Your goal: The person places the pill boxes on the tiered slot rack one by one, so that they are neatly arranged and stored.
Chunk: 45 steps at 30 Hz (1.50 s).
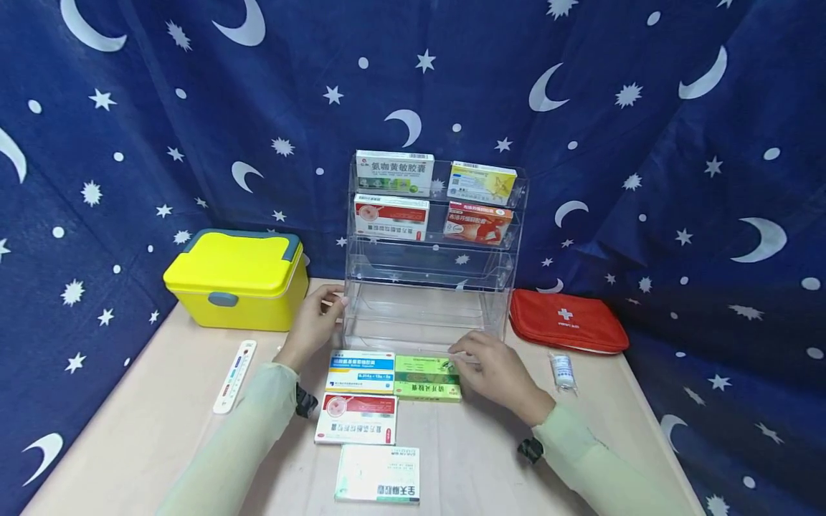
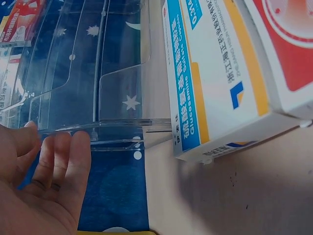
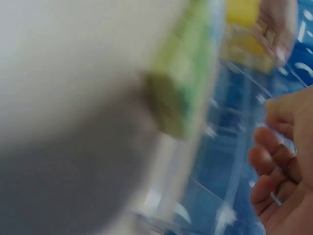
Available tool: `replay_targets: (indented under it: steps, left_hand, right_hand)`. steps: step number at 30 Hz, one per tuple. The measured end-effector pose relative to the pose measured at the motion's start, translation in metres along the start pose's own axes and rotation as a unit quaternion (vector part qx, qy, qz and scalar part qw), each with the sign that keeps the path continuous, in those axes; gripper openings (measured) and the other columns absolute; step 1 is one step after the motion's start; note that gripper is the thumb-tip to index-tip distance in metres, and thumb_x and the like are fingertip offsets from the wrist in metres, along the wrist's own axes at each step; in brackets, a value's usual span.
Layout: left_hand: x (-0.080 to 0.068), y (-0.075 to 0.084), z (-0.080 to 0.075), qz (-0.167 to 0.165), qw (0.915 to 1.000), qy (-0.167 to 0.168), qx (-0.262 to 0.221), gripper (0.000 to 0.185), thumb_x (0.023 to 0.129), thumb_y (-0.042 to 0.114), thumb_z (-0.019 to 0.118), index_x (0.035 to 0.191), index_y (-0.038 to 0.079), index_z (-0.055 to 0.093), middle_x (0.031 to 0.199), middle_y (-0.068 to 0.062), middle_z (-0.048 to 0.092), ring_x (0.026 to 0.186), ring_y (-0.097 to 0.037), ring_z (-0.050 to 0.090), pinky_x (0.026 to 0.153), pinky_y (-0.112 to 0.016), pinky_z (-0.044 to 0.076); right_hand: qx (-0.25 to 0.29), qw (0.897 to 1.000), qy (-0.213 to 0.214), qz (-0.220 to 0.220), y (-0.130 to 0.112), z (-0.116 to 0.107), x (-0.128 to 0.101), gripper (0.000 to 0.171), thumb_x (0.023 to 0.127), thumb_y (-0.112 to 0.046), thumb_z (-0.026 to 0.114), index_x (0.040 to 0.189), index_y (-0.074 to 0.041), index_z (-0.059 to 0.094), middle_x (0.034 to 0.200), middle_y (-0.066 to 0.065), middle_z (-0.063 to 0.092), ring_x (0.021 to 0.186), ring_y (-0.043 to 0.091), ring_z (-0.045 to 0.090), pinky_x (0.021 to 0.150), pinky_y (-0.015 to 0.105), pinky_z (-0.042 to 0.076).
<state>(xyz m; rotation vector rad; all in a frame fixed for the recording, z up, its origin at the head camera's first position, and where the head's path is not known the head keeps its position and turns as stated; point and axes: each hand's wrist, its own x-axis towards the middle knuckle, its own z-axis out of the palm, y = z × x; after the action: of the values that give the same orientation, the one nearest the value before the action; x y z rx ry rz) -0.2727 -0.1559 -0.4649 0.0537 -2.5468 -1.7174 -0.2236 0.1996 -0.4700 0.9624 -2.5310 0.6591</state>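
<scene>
Head view: left hand (image 1: 316,321) and right hand (image 1: 493,369), fingers relaxed, touch clear rack (image 1: 426,287); likely rigid, light, slippery—grip side walls.

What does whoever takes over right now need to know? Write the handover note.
Left hand: open, fingers resting on the left edge of the clear rack.
Right hand: empty, fingers loosely curled over the rack's front lip, beside the green box.
Done: four medicine boxes stand on the rack's top two shelves.
Left: the two lower shelves hold nothing; the green box, the blue-and-white box, the red-and-white box and the pale box lie on the table in front.
</scene>
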Motion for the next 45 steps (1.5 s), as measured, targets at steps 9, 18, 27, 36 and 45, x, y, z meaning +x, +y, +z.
replay_targets:
  steps: [9, 18, 27, 36, 45]
  left_hand:
    - [-0.001, -0.003, 0.0, 0.013, 0.9999, 0.006, 0.0, 0.032, 0.104, 0.018, 0.062, 0.134, 0.007, 0.059, 0.11, -0.015, 0.059, 0.089, -0.028, 0.059, 0.071, -0.034, 0.063]
    - [0.0, -0.003, 0.002, 0.014, 0.9999, 0.006, -0.001, 0.032, 0.104, 0.018, 0.061, 0.133, 0.007, 0.059, 0.11, -0.014, 0.059, 0.09, -0.028, 0.058, 0.07, -0.032, 0.062]
    - [-0.001, -0.002, 0.003, 0.015, 0.9999, 0.002, -0.002, 0.032, 0.105, 0.019, 0.06, 0.134, 0.008, 0.059, 0.111, -0.013, 0.059, 0.092, -0.027, 0.058, 0.072, -0.032, 0.062]
    - [-0.002, -0.003, 0.001, 0.019, 0.9998, 0.005, -0.001, 0.031, 0.104, 0.017, 0.061, 0.133, 0.006, 0.059, 0.11, -0.014, 0.059, 0.09, -0.028, 0.058, 0.07, -0.03, 0.062]
    - [-0.002, -0.002, 0.002, 0.012, 0.9999, 0.001, -0.002, 0.032, 0.105, 0.019, 0.06, 0.135, 0.007, 0.058, 0.112, -0.014, 0.059, 0.092, -0.028, 0.058, 0.07, -0.031, 0.062]
  right_hand:
    - [-0.049, 0.995, -0.081, 0.044, -0.009, 0.043, -0.037, 0.029, 0.092, -0.028, 0.076, 0.119, -0.018, 0.076, 0.125, -0.001, 0.065, 0.113, 0.015, 0.059, 0.087, 0.039, 0.057]
    - [-0.035, 0.992, -0.09, 0.079, -0.009, 0.044, -0.047, 0.034, 0.094, -0.034, 0.074, 0.125, -0.021, 0.073, 0.135, 0.002, 0.059, 0.122, 0.02, 0.056, 0.093, 0.044, 0.055]
    - [-0.025, 0.99, -0.105, 0.095, -0.016, 0.041, -0.058, 0.041, 0.092, -0.036, 0.075, 0.131, -0.022, 0.069, 0.142, -0.002, 0.056, 0.128, 0.016, 0.052, 0.097, 0.042, 0.053]
    - [0.038, 0.988, -0.08, 0.128, -0.018, 0.039, -0.064, 0.037, 0.092, -0.03, 0.077, 0.127, -0.019, 0.07, 0.133, 0.0, 0.059, 0.116, 0.015, 0.057, 0.094, 0.042, 0.054]
    - [0.169, 0.94, -0.03, 0.296, -0.007, 0.042, -0.056, 0.046, 0.092, -0.019, 0.077, 0.132, -0.002, 0.062, 0.108, 0.003, 0.066, 0.084, 0.012, 0.059, 0.075, 0.03, 0.053]
